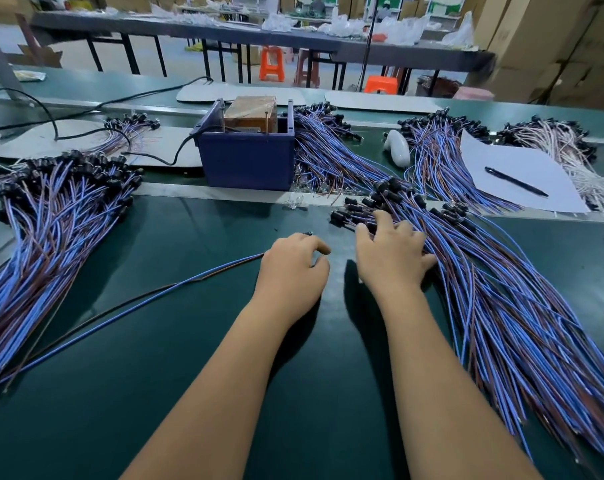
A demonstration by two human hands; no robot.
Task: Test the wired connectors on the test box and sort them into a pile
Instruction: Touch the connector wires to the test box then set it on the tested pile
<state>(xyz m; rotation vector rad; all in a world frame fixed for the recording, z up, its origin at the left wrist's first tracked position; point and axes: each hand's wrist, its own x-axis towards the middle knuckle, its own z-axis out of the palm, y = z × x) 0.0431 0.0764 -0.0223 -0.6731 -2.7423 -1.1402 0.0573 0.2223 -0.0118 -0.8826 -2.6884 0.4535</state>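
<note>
Two hands worked near the belt's front edge: left hand [293, 263] pinched one wired connector [148, 299], prob. ready for the test box [247, 155] at belt centre; right hand [390, 252], fingers spread, pressed the untested heap [484, 289] toward the right edge. One sorted pile [51, 220] lay at the left edge.
</note>
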